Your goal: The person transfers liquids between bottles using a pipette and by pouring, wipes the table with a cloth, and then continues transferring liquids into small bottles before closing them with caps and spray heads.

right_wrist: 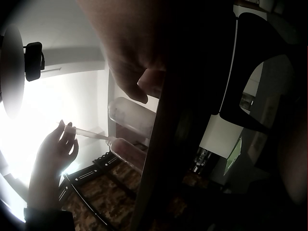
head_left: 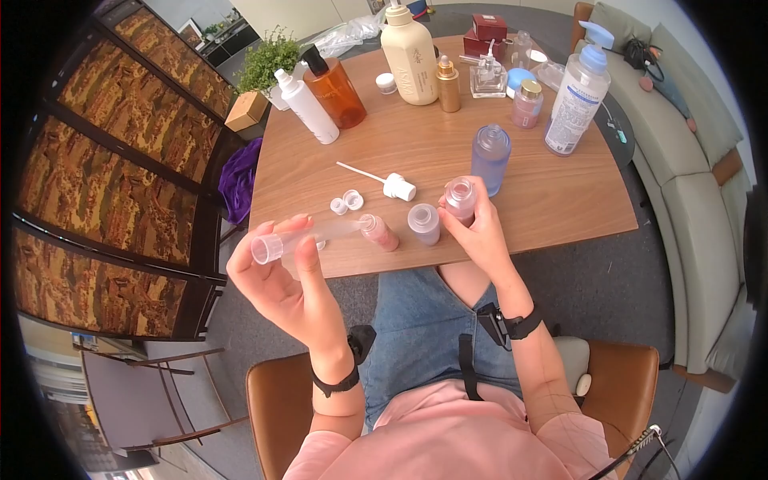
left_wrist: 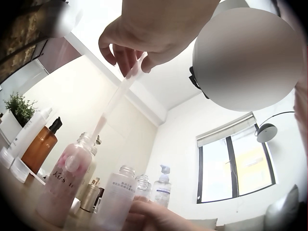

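Observation:
My left hand (head_left: 292,292) pinches a clear plastic pipette (left_wrist: 120,94) between fingers and thumb. The pipette slants down, its narrow end at the mouth of an uncapped pink bottle (head_left: 380,234), with a pinkish tint near the tip. Printed lettering marks this bottle in the left wrist view. My right hand (head_left: 484,236) grips a small pink glass bottle (head_left: 460,196) without a cap, standing near the table's front edge. Between the two pink bottles is an uncapped frosted bottle (head_left: 424,224). In the right wrist view, the bottle in my right hand is hidden.
Behind lie a white pump top (head_left: 398,187) with a long straw and small white caps (head_left: 352,199). A blue bottle (head_left: 490,158) stands beyond my right hand. Farther back are an amber pump bottle (head_left: 340,96), a cream pump bottle (head_left: 410,60) and a clear pump bottle (head_left: 572,104).

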Action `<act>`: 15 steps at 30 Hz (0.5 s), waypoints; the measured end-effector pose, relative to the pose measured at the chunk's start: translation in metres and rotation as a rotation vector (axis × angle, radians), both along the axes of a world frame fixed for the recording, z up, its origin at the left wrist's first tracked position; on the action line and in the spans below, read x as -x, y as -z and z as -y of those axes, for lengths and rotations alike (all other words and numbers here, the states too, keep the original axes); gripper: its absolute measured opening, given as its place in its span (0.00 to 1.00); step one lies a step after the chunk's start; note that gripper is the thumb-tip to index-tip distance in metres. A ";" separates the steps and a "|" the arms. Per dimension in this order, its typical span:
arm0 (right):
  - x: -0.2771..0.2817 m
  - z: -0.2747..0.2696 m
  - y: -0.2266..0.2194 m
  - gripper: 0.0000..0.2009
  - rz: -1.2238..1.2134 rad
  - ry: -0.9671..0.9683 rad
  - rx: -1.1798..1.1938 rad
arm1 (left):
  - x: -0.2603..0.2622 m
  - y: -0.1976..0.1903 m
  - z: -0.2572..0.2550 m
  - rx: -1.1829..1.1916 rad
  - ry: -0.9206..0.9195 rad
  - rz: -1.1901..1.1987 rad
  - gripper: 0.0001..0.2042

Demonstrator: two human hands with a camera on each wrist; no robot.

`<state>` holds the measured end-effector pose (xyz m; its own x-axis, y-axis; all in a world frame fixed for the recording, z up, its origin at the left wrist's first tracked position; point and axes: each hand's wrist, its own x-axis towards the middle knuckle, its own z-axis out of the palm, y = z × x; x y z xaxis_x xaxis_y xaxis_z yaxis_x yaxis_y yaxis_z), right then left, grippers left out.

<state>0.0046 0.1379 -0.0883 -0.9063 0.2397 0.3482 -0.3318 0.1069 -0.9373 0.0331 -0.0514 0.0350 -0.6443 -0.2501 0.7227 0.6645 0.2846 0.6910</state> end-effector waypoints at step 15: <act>0.000 0.000 0.000 0.19 -0.011 0.002 -0.004 | -0.006 -0.005 0.007 -0.011 -0.023 -0.108 0.18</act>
